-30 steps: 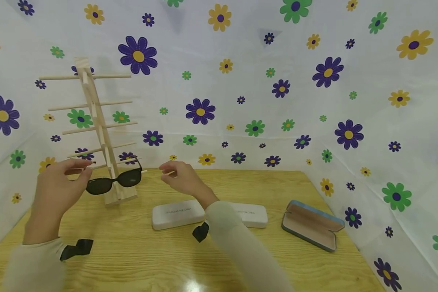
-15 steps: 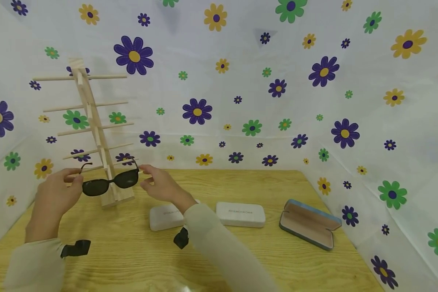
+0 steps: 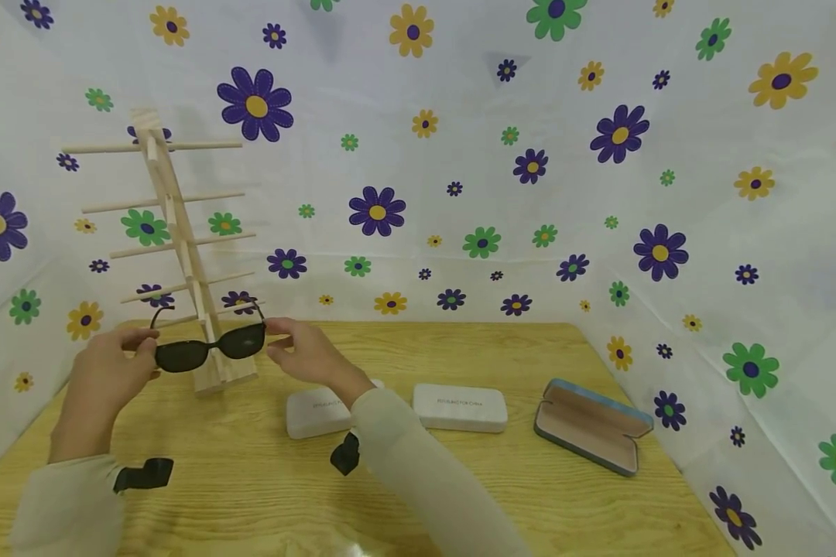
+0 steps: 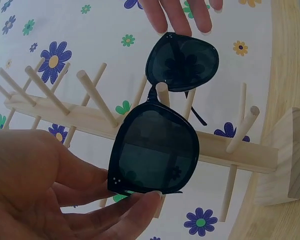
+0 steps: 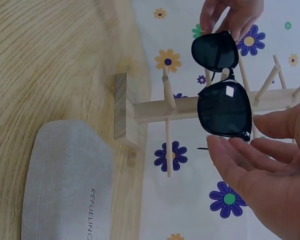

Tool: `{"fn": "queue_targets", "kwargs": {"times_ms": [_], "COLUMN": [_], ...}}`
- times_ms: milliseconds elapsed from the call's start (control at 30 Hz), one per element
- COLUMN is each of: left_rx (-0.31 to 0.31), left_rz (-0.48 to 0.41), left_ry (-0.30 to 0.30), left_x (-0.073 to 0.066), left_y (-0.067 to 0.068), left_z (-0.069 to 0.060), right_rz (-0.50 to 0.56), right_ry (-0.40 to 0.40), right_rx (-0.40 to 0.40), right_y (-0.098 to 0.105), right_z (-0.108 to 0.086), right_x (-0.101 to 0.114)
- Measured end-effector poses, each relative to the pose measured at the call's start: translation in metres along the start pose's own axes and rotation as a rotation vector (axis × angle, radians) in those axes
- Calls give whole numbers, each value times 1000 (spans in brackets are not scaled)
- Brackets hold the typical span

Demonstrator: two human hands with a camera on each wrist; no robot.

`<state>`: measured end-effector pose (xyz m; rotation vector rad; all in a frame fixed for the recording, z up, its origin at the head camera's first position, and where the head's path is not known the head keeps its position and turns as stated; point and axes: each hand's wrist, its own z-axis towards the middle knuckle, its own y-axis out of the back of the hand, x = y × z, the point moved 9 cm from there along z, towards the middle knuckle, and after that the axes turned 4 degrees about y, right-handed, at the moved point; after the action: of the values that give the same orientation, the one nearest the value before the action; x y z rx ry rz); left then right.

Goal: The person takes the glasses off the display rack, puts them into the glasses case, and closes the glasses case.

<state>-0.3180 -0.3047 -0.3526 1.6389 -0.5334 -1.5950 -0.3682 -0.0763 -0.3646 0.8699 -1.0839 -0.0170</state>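
A pair of black sunglasses (image 3: 240, 341), temples spread, is held level in front of the wooden display rack (image 3: 190, 255). My left hand (image 3: 111, 375) pinches the frame at its left hinge; in the left wrist view that corner of the frame (image 4: 121, 186) lies against the fingers. At the opposite hinge, the thumb and fingers of my right hand (image 3: 310, 352) hold the other corner, seen close up in the right wrist view beside the near lens (image 5: 224, 110). Both temples point back towards the pegs; whether they touch a peg cannot be told.
Two pale glasses cases, one (image 3: 313, 414) partly behind the right forearm and one (image 3: 460, 408) beside it, lie shut on the wooden table (image 3: 251, 495). An open blue case (image 3: 588, 433) with a beige lining stands at the right. Flower-printed cloth (image 3: 418, 162) encloses the table.
My right hand has moved left from beside the rack onto the right hinge of the sunglasses. The left hand has kept its grip, with the sunglasses almost in the same place.
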Motion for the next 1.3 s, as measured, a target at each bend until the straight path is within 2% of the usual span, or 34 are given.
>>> {"fn": "queue_targets", "kwargs": {"times_ms": [167,300,500,733,1133,1233,1300], "left_rx": [23,39,71,118,273,297,292], "left_rz": [-26,-21,-19,7,-59,-85,-92], "left_ry": [-11,-57,-106,-161,-186,-204,-216], "left_x": [-1,-6,-19,-36,-49,-53,-56], "left_y": [1,4,8,11,0,-2,-4], "left_z": [-1,-3,-12,-25,-37,-39,-40], "right_rz": [47,120,262,284,284,290,293], "right_ry": [-7,-5,21,34,67,63,66], "right_rx": [-54,-90,-81,-88,-77,-76,-77], "right_y": [8,17,26,36,46,48,50], "right_z": [-1,-5,-12,-27,-53,-60,-65], "right_x": [-1,-1,0,2,4,4,3]}}
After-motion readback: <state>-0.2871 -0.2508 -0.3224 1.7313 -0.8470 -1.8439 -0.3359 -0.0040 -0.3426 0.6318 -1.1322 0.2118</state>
